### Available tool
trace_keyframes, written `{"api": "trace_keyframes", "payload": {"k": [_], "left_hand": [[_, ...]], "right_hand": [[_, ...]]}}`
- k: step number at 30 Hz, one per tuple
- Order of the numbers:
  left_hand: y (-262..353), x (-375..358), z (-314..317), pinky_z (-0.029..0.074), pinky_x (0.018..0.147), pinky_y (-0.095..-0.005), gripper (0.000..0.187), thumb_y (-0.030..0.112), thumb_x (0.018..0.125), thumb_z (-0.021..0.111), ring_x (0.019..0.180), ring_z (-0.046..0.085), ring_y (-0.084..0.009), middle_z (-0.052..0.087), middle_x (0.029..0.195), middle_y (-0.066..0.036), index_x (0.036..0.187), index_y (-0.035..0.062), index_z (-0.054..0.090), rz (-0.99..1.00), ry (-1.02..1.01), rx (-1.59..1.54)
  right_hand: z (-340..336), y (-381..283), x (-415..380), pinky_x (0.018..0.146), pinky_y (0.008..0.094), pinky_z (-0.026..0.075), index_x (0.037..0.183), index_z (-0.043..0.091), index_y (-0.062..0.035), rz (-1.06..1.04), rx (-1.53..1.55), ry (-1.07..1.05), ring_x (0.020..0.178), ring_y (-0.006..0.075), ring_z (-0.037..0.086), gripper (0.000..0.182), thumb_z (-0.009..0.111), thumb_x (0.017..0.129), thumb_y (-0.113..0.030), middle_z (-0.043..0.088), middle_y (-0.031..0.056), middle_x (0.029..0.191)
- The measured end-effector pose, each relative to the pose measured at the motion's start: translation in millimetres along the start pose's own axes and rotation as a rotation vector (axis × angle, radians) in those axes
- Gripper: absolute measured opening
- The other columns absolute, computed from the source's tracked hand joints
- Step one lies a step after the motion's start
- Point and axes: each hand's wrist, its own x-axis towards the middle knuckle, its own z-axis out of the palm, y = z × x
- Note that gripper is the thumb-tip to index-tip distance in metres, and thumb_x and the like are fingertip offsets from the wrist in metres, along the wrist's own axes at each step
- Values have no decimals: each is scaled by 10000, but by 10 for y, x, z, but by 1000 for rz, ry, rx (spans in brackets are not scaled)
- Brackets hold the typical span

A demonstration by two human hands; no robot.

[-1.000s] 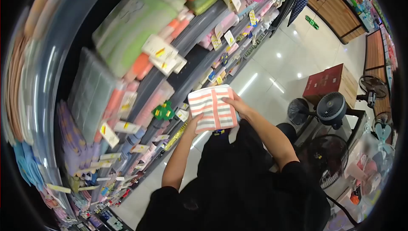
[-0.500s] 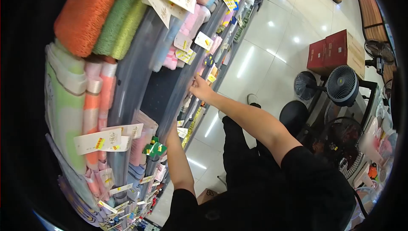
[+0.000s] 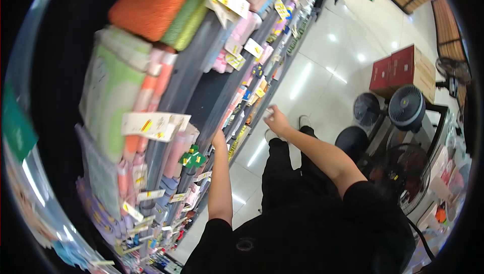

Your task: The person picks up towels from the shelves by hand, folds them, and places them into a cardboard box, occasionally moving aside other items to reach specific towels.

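My left hand is at the edge of a grey shelf, beside folded pink towels and a green tag; its fingers are mostly hidden. Over the aisle, just off the shelf front, is my right hand, its fingers bent together around something small and pale that I cannot make out. Orange and green towels with white price tags lie on the upper shelf at the left.
Pale floor tiles run along the shelving. Red boxes, a round grey fan and a black-framed stand are at the right. My shoes show below my right hand.
My right hand has moved right, away from the shelf front and out over the aisle. My left hand shows more at the shelf edge. The whole view has shifted, with the shelves further right.
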Motion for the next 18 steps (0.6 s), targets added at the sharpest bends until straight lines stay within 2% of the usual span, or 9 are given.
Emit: {"api": "trace_keyframes", "payload": {"k": [2,4,7,9,10,11,15,16,18], "left_hand": [[57,-256,-40,447,975,-385,486,163,918,571,1096,584,-320,539,1265,-157,1343,-12,413,-4,85,16],[163,-949,78,436,964,-386,496,222,937,561,1127,554,-297,524,1277,-136,1343,-24,420,410,324,-416],[40,-1692,29,401,982,-353,581,402,930,541,1192,493,-263,485,1331,-107,1367,46,401,4,76,-577],[77,-2139,-64,398,985,-354,590,427,924,541,1199,486,-251,483,1335,-104,1371,69,401,-215,1,-813],[83,-2298,-100,400,989,-364,602,472,927,506,1196,493,-242,491,1324,-105,1374,83,401,-309,-85,-1045],[86,-2426,-138,402,994,-374,617,517,930,470,1193,501,-234,499,1313,-106,1377,97,401,-391,-184,-1277],[0,-2826,-402,382,1021,-418,667,588,938,359,1210,492,-276,497,1340,-128,1389,99,390,-234,-126,-1692],[-7,-2958,-507,374,1027,-423,679,595,937,349,1213,488,-279,493,1347,-130,1392,93,386,-208,-118,-1777],[-29,-3242,-722,360,1040,-431,703,609,936,329,1220,482,-286,485,1363,-135,1397,80,377,-151,-111,-1936]], "right_hand": [[-130,233,-219,772,429,518,1165,496,-49,8,-93,-42,822,335,668,438,653,788,-207,680,146,830],[-217,277,-434,770,425,517,1129,524,-41,15,-187,-113,830,337,667,371,630,806,-187,682,151,824],[-191,23,-803,782,435,514,1097,558,-54,-118,-259,-276,847,336,665,306,598,831,-201,685,165,865],[-102,-341,-1120,713,435,515,1097,548,-58,-418,-237,-368,757,330,659,272,599,854,-170,671,148,841],[-74,-645,-1309,776,438,503,1072,583,-52,-473,-237,-455,884,346,642,252,586,858,-185,672,162,900],[47,-729,-1443,788,420,503,1085,593,-26,-753,-172,-433,926,341,627,277,590,863,-191,662,166,955],[259,-1350,-2184,1010,439,373,1255,518,-21,-1197,-232,-696,1187,351,498,474,609,843,-235,537,189,1275],[410,-1297,-2306,1080,481,272,1339,455,-41,-1272,-211,-800,1288,351,400,573,597,841,-285,439,177,1396],[594,-1240,-2530,1085,495,261,1358,438,-45,-1364,-314,-876,1301,353,385,591,581,847,-303,432,178,1403]]}}
